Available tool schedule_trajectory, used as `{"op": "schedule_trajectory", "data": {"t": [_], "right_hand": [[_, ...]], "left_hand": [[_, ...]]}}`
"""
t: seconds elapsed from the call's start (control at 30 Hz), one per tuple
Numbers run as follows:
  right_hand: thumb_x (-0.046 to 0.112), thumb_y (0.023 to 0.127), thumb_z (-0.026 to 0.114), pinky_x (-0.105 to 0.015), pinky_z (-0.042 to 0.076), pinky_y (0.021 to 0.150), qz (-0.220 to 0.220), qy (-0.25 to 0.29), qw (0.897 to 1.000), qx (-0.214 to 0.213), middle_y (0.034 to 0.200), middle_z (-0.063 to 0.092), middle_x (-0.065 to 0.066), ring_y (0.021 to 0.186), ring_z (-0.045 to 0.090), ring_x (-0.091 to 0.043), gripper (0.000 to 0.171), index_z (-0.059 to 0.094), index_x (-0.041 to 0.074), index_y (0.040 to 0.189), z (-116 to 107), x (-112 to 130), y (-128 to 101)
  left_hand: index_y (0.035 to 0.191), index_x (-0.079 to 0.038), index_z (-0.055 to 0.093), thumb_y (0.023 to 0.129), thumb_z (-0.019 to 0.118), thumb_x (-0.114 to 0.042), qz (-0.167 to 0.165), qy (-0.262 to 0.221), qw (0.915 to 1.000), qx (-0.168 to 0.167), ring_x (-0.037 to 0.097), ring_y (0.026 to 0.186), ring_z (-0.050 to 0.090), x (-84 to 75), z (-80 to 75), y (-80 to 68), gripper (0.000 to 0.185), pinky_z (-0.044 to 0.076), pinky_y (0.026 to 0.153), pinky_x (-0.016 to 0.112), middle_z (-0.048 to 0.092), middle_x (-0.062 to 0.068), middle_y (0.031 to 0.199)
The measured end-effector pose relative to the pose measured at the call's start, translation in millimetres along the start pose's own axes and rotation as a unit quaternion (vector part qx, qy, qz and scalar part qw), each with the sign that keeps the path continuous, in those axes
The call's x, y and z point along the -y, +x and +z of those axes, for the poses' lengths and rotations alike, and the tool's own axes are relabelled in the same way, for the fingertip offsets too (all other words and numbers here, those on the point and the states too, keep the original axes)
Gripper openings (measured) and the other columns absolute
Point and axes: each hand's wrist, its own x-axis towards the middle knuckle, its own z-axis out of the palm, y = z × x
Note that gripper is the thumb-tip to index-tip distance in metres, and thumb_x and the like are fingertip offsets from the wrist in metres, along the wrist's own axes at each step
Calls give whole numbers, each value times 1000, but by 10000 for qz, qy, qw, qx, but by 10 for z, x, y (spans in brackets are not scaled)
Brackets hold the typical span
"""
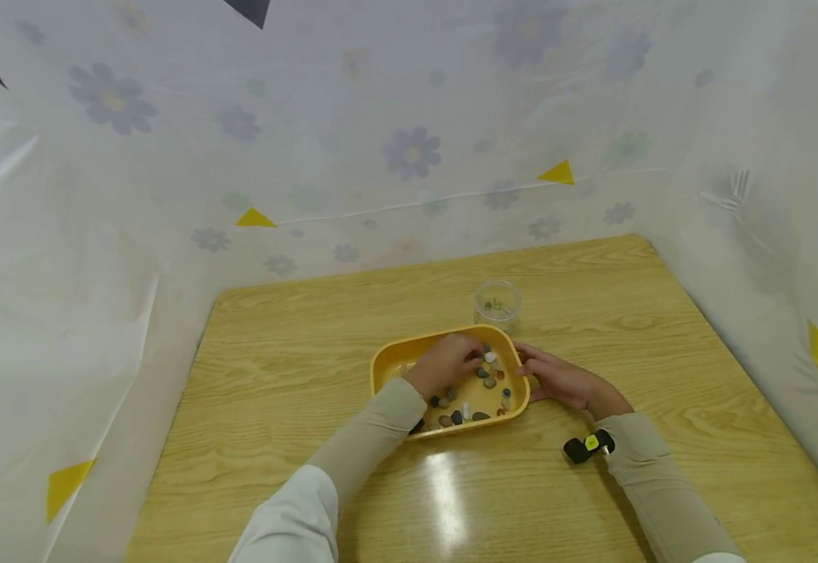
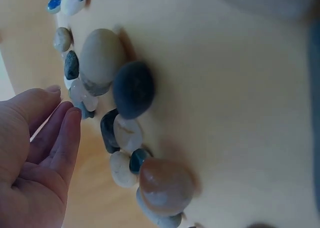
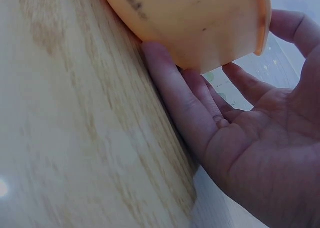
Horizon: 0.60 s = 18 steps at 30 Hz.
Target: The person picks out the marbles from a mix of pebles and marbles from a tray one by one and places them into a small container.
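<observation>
A shallow yellow plastic tray (image 1: 389, 353) holds several pebbles of dark, grey, white and brown tones. My left hand (image 1: 447, 363) reaches into it, fingertips down by the stones near the far right corner. In the left wrist view its fingers are loosely bent beside a clear glassy pebble (image 2: 83, 95), and no stone shows between them. A dark blue-grey pebble (image 2: 133, 89) lies close by. At the tray's right end, my right hand (image 1: 569, 381) holds the wall. Its thumb is at the rim, and its fingers lie against the outside near the tabletop in the right wrist view.
Just behind the tray stands a round clear container (image 1: 497, 300) with a few small bits inside. The wooden table (image 1: 296, 328) is bordered by flower-patterned plastic sheeting (image 1: 353, 156) at the back and sides. A black wrist device (image 1: 579, 450) sits at the right cuff.
</observation>
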Motion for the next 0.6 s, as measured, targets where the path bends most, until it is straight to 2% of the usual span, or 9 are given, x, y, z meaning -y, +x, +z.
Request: {"op": "schedule_trajectory", "data": {"t": [0.27, 0.6], "right_hand": [[12, 99, 37, -52, 46, 86, -38, -46, 10000, 18, 151, 11, -17, 122, 41, -35, 58, 10, 19, 150, 23, 15, -11], [12, 100, 37, -53, 47, 85, -92, -31, 9999, 37, 150, 13, -19, 122, 43, -35, 57, 10, 17, 150, 1, -5, -6]], "left_hand": [[104, -11, 70, 93, 59, -19, -174, 116, 9997, 81, 4, 83, 57, -47, 25, 19, 17, 46, 73, 17, 66, -4, 98], [101, -16, 71, 93, 58, -22, -305, 456, 9985, 5, 4, 84, 57, -36, 88, 48, 16, 46, 72, 17, 65, -6, 95]]}}
